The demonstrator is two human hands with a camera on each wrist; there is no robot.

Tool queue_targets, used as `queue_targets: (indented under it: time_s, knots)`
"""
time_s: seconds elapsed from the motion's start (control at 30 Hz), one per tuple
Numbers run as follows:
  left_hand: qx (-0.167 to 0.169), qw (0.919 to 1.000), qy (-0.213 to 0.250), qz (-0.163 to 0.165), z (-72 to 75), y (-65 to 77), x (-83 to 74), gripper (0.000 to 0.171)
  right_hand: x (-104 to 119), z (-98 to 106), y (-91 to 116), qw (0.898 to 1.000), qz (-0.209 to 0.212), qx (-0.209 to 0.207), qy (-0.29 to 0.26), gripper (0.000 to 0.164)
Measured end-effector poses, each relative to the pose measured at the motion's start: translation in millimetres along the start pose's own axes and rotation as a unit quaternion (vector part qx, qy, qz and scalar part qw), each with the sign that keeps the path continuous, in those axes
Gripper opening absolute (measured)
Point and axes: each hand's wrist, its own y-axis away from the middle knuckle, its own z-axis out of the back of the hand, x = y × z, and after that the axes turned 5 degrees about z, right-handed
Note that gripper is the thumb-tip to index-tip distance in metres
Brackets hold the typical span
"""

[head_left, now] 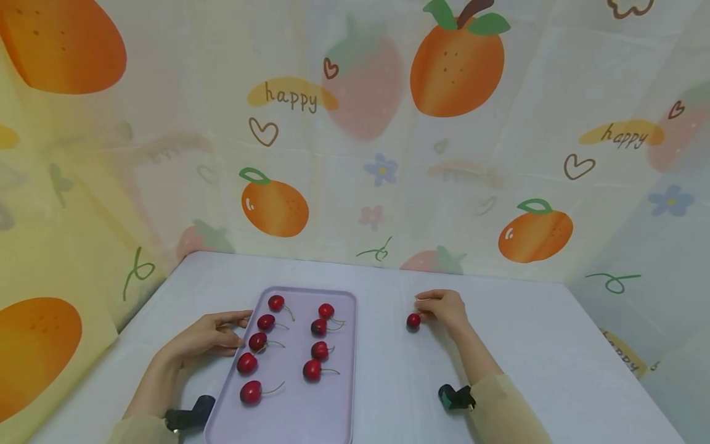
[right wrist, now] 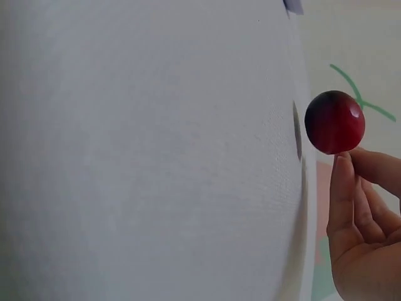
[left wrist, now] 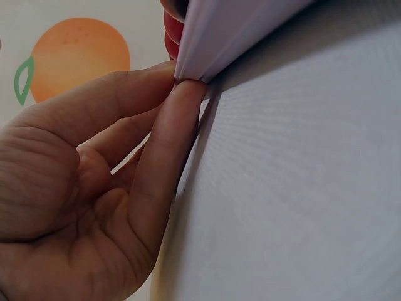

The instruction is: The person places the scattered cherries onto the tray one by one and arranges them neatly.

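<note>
A lilac tray [head_left: 302, 419] holds two columns of dark red cherries [head_left: 251, 393] with thin green stems. At its left edge is my left hand [head_left: 201, 336]. The left wrist view shows thumb and index finger [left wrist: 135, 94] pinching the tray's rim [left wrist: 213, 37]. Right of the tray, my right hand [head_left: 444, 308] holds a single cherry [head_left: 413, 321] close over the table. In the right wrist view the round fruit [right wrist: 335, 122] sits beyond the tips of thumb and index finger, its stem mostly hidden by them.
The table has a white cover [head_left: 388, 370]. Behind it hangs a curtain [head_left: 344, 172] printed with oranges, strawberries and words. Each wrist wears a black camera mount [head_left: 456, 398]. Beige sleeves [head_left: 499, 407] cover the forearms.
</note>
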Motion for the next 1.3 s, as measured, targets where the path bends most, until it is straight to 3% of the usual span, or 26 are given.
queue_targets:
  time_s: [0.57, 1.3]
  knots:
    - [0.013, 0.9997, 0.017, -0.012, -0.1, 1.3, -0.7, 0.069, 3, 1, 10, 0.996, 0.031, 0.005, -0.086, 0.037]
    - [0.003, 1.0000, 0.003, -0.003, 0.0, 0.3, 0.2, 0.070, 20, -26, 44, 0.987, 0.069, 0.098, -0.106, 0.027]
